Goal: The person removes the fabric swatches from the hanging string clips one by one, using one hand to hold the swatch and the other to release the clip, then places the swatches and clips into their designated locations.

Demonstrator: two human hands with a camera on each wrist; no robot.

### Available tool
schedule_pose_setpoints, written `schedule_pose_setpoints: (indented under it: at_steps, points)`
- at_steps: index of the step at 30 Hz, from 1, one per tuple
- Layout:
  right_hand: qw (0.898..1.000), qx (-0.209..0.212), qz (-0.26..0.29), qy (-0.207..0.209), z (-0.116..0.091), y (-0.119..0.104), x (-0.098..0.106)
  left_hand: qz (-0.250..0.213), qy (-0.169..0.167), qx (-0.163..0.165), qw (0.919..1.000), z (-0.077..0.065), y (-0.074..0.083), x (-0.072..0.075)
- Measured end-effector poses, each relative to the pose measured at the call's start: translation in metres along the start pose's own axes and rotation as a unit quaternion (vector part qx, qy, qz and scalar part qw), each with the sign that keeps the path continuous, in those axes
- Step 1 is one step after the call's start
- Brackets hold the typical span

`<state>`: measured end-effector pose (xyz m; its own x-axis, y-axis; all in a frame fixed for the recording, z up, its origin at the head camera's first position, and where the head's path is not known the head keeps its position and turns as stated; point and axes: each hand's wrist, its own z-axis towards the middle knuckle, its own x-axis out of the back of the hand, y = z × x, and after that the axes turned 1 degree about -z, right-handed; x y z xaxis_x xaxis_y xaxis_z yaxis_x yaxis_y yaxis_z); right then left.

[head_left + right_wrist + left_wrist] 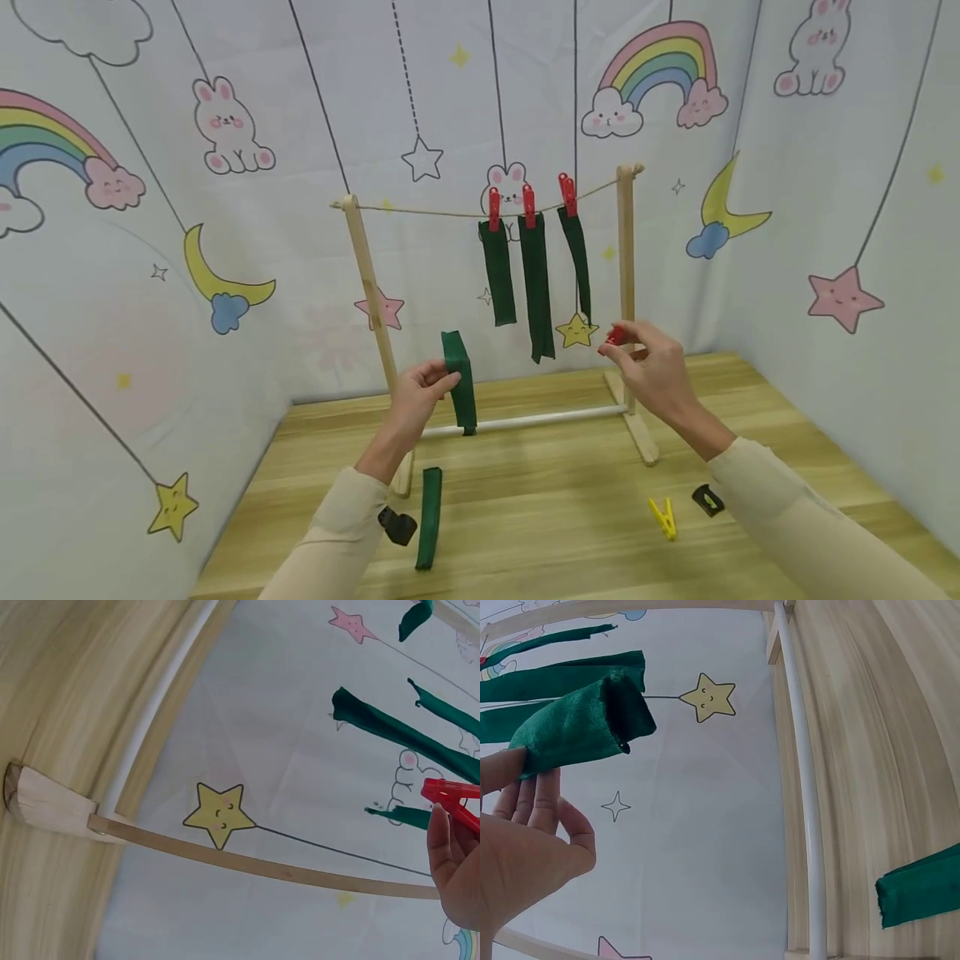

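My left hand (422,398) pinches a folded green cloth strip (461,383) near its upper part, in front of the rack's left side. In the left wrist view the loose end of this strip (577,727) gapes like a tube. My right hand (660,367) pinches a red clothespin (613,337) in front of the right post. Behind the hands a cord (427,213) runs between two wooden posts. Three dark green strips (536,283) hang from it, each under a red clothespin (529,204), toward the right half of the cord.
Another green strip (429,518) lies on the wooden table (540,533), beside a black strap-like piece (397,527) at my left forearm. A yellow clothespin (663,518) and a small black object (707,500) lie at right. A white bar (547,419) joins the rack's feet.
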<state>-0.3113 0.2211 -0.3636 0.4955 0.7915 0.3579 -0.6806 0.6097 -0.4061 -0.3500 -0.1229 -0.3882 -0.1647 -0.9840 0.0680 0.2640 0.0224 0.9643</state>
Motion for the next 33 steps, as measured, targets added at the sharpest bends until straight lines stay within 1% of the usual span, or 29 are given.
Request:
schedule_pose_setpoints:
  at_steps: [4,7,10,14,18,21,23,26,30,33]
  points:
    - [1.000,-0.007,-0.006,-0.011,-0.012,0.007,0.005,0.007,-0.007,0.005,0.9999,-0.004,-0.001,-0.001]
    - [0.999,-0.023,-0.016,-0.025,-0.021,0.009,0.008,-0.004,-0.013,0.010,0.9999,-0.009,-0.003,0.000]
    - [0.997,-0.048,-0.035,-0.040,-0.030,0.010,0.011,-0.025,-0.019,0.017,0.9994,-0.014,-0.006,0.002]
    - [0.993,-0.075,-0.065,-0.060,-0.040,0.010,0.016,-0.041,-0.032,0.031,0.9982,-0.018,-0.011,0.004]
    - [0.988,-0.104,-0.080,-0.087,-0.049,0.011,0.022,-0.036,-0.037,0.051,0.9974,-0.023,-0.017,0.005]
    - [0.981,-0.130,-0.090,-0.114,-0.058,0.014,0.028,-0.033,-0.035,0.062,0.9969,-0.026,-0.023,0.005]
    - [0.974,-0.153,-0.093,-0.137,-0.064,0.016,0.031,-0.034,-0.036,0.069,0.9964,-0.029,-0.027,0.004]
    - [0.959,-0.191,-0.099,-0.183,-0.075,0.021,0.036,-0.036,-0.042,0.080,0.9952,-0.032,-0.035,0.004]
    - [0.932,-0.231,-0.115,-0.254,-0.086,0.030,0.042,-0.039,-0.059,0.091,0.9933,-0.036,-0.044,0.003]
    - [0.914,-0.249,-0.122,-0.296,-0.092,0.035,0.044,-0.038,-0.069,0.102,0.9917,-0.040,-0.047,0.002]
